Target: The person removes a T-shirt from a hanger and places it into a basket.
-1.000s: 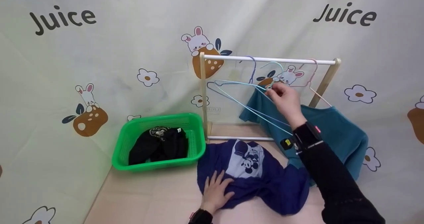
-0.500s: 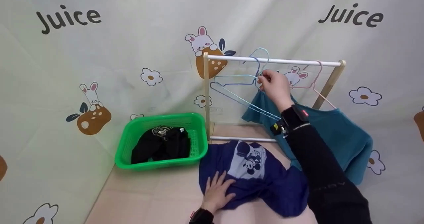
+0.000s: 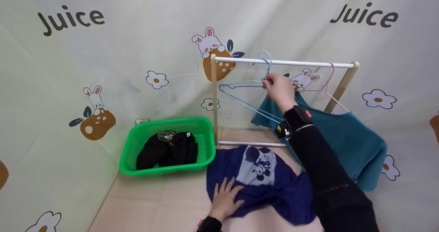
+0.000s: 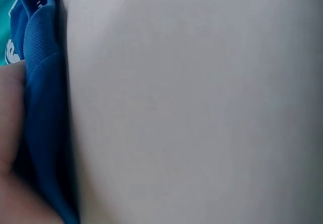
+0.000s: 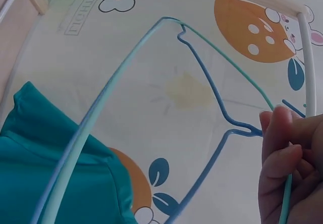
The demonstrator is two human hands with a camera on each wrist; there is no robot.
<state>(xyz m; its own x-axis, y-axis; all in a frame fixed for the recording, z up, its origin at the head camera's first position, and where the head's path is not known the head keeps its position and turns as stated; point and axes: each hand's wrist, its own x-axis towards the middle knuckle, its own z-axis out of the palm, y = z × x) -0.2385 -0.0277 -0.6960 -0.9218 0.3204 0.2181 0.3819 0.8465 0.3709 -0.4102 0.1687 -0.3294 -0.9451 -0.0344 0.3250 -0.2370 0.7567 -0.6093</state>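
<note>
In the head view my right hand (image 3: 280,90) pinches a mint wire hanger (image 5: 64,183) by its neck. The mint hook loops over the white rod (image 3: 301,63) of a small clothes rack, close beside a blue hanger (image 5: 204,72). The two hangers nearly overlap. Fingers spread, my left hand (image 3: 224,199) rests on a crumpled navy garment (image 3: 291,197) with a cartoon mouse print, on the tabletop. Only part of that hand shows in the left wrist view, against the navy fabric (image 4: 43,103).
From a pink hanger (image 3: 336,101) at the rod's right hangs a teal top (image 3: 356,146), partly behind my right arm. A green basket (image 3: 168,172) with black clothing (image 3: 164,155) stands left of the rack. A printed curtain (image 3: 137,47) backs everything.
My right hand has moved left and up with the mint hanger, bringing its hook onto the rod beside the blue one. My left hand stays on the navy garment.
</note>
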